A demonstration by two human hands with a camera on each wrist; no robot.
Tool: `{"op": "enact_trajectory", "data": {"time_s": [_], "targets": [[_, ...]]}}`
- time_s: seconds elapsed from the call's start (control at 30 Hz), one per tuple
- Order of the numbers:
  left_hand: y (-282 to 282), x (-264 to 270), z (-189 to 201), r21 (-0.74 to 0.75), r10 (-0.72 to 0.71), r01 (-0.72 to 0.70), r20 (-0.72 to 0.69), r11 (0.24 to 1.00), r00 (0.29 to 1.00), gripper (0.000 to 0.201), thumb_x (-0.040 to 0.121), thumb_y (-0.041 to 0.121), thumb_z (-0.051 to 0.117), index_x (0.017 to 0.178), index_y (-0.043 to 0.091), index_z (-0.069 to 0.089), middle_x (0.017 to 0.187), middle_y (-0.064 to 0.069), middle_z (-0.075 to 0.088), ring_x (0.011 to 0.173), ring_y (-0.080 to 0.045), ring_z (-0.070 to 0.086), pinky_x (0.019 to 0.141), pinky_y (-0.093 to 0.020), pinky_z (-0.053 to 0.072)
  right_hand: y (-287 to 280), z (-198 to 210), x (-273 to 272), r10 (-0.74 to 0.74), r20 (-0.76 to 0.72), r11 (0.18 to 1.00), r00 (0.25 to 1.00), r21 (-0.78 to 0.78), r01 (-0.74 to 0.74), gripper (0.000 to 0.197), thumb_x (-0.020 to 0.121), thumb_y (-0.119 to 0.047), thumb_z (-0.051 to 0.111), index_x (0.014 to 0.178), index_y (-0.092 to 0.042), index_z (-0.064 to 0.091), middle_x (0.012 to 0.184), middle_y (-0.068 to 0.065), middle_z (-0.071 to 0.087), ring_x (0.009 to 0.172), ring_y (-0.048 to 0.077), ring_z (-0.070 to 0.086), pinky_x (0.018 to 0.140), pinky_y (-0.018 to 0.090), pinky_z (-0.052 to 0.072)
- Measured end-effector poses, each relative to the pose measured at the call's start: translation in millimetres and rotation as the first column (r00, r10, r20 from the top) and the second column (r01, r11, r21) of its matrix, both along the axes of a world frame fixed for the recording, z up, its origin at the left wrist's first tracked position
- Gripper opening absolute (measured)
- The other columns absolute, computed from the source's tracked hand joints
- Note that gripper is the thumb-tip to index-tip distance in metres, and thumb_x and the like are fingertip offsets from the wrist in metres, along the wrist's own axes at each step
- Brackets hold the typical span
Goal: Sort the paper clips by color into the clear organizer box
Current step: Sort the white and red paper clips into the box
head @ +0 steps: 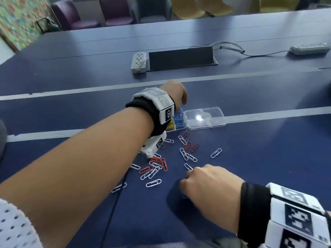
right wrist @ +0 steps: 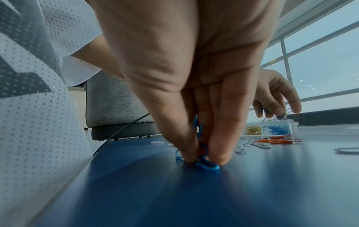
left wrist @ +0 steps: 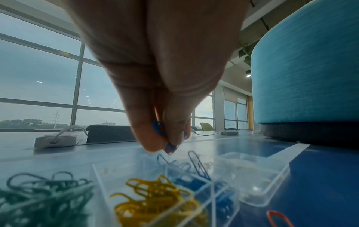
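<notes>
Blue wire paper clips (left wrist: 159, 127) sit pinched in your left hand (head: 176, 93), poised over their compartment of the clear plastic organizer box (head: 206, 117) for dropping. Your right hand (head: 209, 187) pinches more blue clips (right wrist: 205, 163) off the dark blue table (head: 268, 158).

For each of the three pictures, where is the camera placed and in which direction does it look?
Head: looks forward and down at the table; shows both forearms, left hand at the organizer box, right hand by loose clips.
Left wrist: looks along the left hand, which pinches blue clips over the box's blue compartment.
Right wrist: low over the table, looks along the right hand as it pinches blue clips; shirt at left.
Shared: the right wrist view also shows the left hand and box.
</notes>
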State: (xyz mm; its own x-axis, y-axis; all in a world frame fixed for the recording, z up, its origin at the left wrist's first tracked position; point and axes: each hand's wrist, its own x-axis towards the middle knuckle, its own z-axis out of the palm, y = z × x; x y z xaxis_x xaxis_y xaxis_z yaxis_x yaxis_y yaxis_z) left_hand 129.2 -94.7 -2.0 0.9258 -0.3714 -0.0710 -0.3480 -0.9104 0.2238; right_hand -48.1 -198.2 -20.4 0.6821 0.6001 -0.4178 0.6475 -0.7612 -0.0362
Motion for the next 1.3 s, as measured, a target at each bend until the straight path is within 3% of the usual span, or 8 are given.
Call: {"op": "enact_trajectory", "data": {"time_s": [0.2, 0.37, 0.5, 0.67, 0.83, 1.0, 1.13, 1.3], "targets": [[-2, 7, -12, -0.033, 0.052, -0.052, -0.004, 0.998, 0.999, 0.033, 0.078, 0.002, 0.068, 0.106, 0.018, 0.070, 0.105, -0.005, 0.070, 0.098, -0.024, 0.066, 0.089, -0.032, 0.053, -1, 5, 3, 0.010, -0.005, 1.000, 1.000, -0.011, -0.010, 0.017, 0.088, -0.003, 0.044, 0.098, -0.010, 0.056, 0.105, 0.010, 0.060, 0.091, 0.035, 0.061, 0.063, 0.032, 0.038], [0, 7, -13, -0.087, 0.079, -0.079, 0.004, 0.993, 0.997, 0.036, 0.079, -0.001, 0.064, 0.108, 0.019, 0.069, 0.108, -0.005, 0.068, 0.099, -0.024, 0.065, 0.089, -0.034, 0.054, -4, 2, 8, -0.009, 0.012, 1.000, 1.000, -0.018, 0.009, 0.016, 0.087, -0.003, 0.043, 0.098, -0.009, 0.054, 0.104, 0.010, 0.060, 0.091, 0.033, 0.062, 0.063, 0.032, 0.039], [1, 5, -16, -0.039, 0.060, -0.059, 0.012, 0.997, 0.998, 0.034, 0.082, -0.003, 0.054, 0.103, 0.016, 0.073, 0.108, -0.008, 0.069, 0.097, -0.026, 0.066, 0.088, -0.033, 0.054, -6, -2, 2, -0.017, 0.013, 1.000, 1.000, -0.011, 0.017, 0.013, 0.089, -0.007, 0.042, 0.093, -0.011, 0.054, 0.103, 0.010, 0.058, 0.082, 0.034, 0.058, 0.054, 0.031, 0.036], [1, 3, -14, 0.024, 0.031, -0.031, 0.001, 0.999, 1.000, 0.023, 0.080, 0.003, 0.063, 0.098, 0.012, 0.074, 0.105, -0.012, 0.071, 0.097, -0.029, 0.067, 0.088, -0.037, 0.054, -8, -2, 0, 0.004, 0.024, 1.000, 1.000, -0.006, -0.004, 0.019, 0.089, -0.002, 0.039, 0.098, -0.008, 0.055, 0.106, 0.011, 0.057, 0.093, 0.035, 0.060, 0.063, 0.034, 0.037], [9, -2, -8, -0.077, 0.072, -0.070, 0.027, 0.995, 0.997, 0.027, 0.083, 0.003, 0.055, 0.099, 0.015, 0.074, 0.104, -0.006, 0.072, 0.098, -0.024, 0.066, 0.090, -0.033, 0.053, -7, 0, 2, -0.003, 0.046, 1.000, 0.999, -0.010, 0.004, 0.019, 0.089, -0.005, 0.044, 0.105, -0.009, 0.054, 0.107, 0.011, 0.059, 0.093, 0.033, 0.062, 0.063, 0.033, 0.039], [23, -17, 7, -0.209, 0.068, -0.055, 0.053, 0.976, 0.996, 0.025, 0.088, 0.011, 0.055, 0.101, 0.021, 0.073, 0.094, -0.001, 0.070, 0.082, -0.015, 0.060, 0.086, -0.025, 0.050, -13, -4, 15, -0.087, 0.081, 0.996, 0.993, 0.000, 0.088, 0.021, 0.085, -0.008, 0.048, 0.102, -0.014, 0.058, 0.104, 0.007, 0.062, 0.094, 0.034, 0.063, 0.062, 0.032, 0.039], [38, -40, 6, -0.219, 0.014, -0.016, -0.012, 0.975, 1.000, 0.019, 0.089, 0.016, 0.058, 0.101, 0.020, 0.072, 0.084, 0.004, 0.064, 0.077, -0.011, 0.059, 0.077, -0.023, 0.046, -16, -4, 27, -0.180, -0.008, 0.982, 0.984, 0.053, 0.181, 0.023, 0.078, -0.012, 0.053, 0.099, -0.015, 0.063, 0.098, 0.008, 0.065, 0.092, 0.034, 0.062, 0.070, 0.032, 0.048], [61, -68, 2, -0.222, -0.037, 0.027, -0.039, 0.975, 0.999, 0.016, 0.089, 0.022, 0.060, 0.100, 0.024, 0.072, 0.078, 0.009, 0.061, 0.066, -0.002, 0.055, 0.067, -0.012, 0.039, -13, 1, 30, -0.218, -0.075, 0.969, 0.973, 0.103, 0.225, 0.021, 0.073, -0.014, 0.058, 0.093, -0.015, 0.067, 0.080, -0.001, 0.060, 0.079, 0.023, 0.052, 0.073, 0.032, 0.050]]}}
